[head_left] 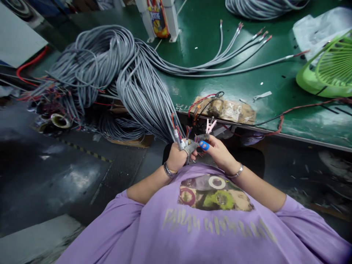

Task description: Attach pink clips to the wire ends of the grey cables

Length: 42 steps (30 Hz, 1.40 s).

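Close to my body, both hands meet at the stripped ends of grey cables. My left hand is closed round several cable ends, with coloured wires fanning out above the fingers. Grey covering shows on its thumb. My right hand is closed in a pinch at the thin coloured wires beside it; blue covers its thumb tip and a grey wrap is on a finger. The exact wire between its fingertips is too small to make out. From my left hand the cables run up into a large grey cable bundle hanging over the table edge.
The green table bears loose cable ends, a green fan at right and a taped wooden block at its front edge. A pink clip stands just beyond my right hand. More cable coils lie below the table.
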### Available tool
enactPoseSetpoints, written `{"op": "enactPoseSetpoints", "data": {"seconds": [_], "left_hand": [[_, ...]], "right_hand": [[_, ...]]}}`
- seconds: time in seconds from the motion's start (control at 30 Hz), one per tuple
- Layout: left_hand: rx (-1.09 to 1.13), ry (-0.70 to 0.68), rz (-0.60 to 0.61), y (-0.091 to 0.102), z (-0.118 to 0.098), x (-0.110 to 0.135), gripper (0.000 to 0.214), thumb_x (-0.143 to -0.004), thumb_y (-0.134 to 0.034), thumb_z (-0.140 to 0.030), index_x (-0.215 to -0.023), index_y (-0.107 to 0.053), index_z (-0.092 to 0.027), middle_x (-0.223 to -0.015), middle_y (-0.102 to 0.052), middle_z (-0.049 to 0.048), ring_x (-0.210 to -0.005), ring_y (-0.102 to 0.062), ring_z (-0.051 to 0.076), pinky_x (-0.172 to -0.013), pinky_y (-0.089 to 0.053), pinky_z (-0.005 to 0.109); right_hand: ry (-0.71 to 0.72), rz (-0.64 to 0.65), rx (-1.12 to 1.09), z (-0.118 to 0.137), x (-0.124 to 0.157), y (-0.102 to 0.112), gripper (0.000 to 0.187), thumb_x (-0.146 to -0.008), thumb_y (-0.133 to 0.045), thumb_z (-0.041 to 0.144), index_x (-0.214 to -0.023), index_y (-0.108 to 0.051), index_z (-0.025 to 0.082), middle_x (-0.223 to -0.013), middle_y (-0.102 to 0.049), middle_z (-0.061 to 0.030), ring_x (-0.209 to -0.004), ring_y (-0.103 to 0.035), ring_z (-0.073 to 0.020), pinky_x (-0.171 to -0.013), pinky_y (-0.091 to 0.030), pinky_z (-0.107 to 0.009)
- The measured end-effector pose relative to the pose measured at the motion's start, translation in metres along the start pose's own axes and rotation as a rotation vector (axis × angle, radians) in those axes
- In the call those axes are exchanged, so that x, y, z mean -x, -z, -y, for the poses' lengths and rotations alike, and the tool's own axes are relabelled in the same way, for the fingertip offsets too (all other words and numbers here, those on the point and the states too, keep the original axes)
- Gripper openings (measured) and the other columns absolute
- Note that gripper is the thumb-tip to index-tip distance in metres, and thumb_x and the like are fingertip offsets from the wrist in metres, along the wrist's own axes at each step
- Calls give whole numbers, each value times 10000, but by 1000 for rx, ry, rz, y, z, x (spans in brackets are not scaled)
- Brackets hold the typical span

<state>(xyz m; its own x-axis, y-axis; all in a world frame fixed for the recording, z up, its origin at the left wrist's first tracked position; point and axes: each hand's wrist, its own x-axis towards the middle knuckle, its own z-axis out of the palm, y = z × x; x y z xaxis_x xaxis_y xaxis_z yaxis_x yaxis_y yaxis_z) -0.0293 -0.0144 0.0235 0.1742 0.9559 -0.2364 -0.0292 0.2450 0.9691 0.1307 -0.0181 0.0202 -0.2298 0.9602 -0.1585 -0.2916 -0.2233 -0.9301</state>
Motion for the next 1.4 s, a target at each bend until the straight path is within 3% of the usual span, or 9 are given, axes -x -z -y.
{"op": "enactPoseSetpoints", "data": {"seconds": [0.13, 0.33, 0.47, 0.67, 1.03, 1.4], "left_hand": [[-88, 26, 83, 1, -2, 1, 297, -728, -740, -401, -657, -619, -139, -560, -659, 22, -438, -605, 115, -441, -495, 204], [-190, 65, 219, 8, -2, 1, 232, -672, -790, -314, -698, -647, -132, -606, -686, 38, -507, -651, 139, -513, -553, 228], [-73, 45, 115, 6, -1, 2, 303, -699, -771, -401, -649, -630, -138, -567, -666, 30, -469, -629, 133, -488, -546, 235], [111, -9, 4, 2, 8, 0, 311, -745, -730, -440, -689, -639, -148, -583, -674, 21, -459, -618, 127, -475, -534, 241], [79, -9, -80, -2, 11, 2, 340, -739, -718, -476, -684, -630, -152, -587, -678, 26, -477, -637, 138, -459, -514, 229], [143, 3, -174, -6, 12, -3, 336, -700, -739, -468, -716, -628, -152, -589, -683, 21, -480, -644, 140, -485, -531, 236]], "right_hand": [[-19, 12, -119, 2, -3, -8, 322, -720, -786, 441, -816, -604, 193, -586, -593, 27, -485, -544, -121, -485, -425, -266], [-1, -77, -97, 5, 2, -14, 364, -608, -855, 452, -695, -607, 200, -588, -604, 12, -509, -552, -133, -473, -454, -277], [-11, -81, -179, 1, 1, -17, 331, -660, -831, 428, -739, -602, 201, -573, -602, 25, -477, -541, -125, -459, -458, -280], [-33, 10, -362, -8, -2, -20, 284, -749, -775, 371, -815, -553, 206, -561, -615, 30, -491, -583, -151, -491, -476, -302], [-67, -169, -204, -3, -1, -13, 341, -621, -849, 417, -709, -621, 179, -571, -580, 29, -474, -476, -92, -458, -403, -246], [-74, -173, -163, -6, 2, -12, 366, -590, -859, 421, -671, -605, 169, -548, -572, 28, -482, -442, -84, -464, -349, -232]]}}
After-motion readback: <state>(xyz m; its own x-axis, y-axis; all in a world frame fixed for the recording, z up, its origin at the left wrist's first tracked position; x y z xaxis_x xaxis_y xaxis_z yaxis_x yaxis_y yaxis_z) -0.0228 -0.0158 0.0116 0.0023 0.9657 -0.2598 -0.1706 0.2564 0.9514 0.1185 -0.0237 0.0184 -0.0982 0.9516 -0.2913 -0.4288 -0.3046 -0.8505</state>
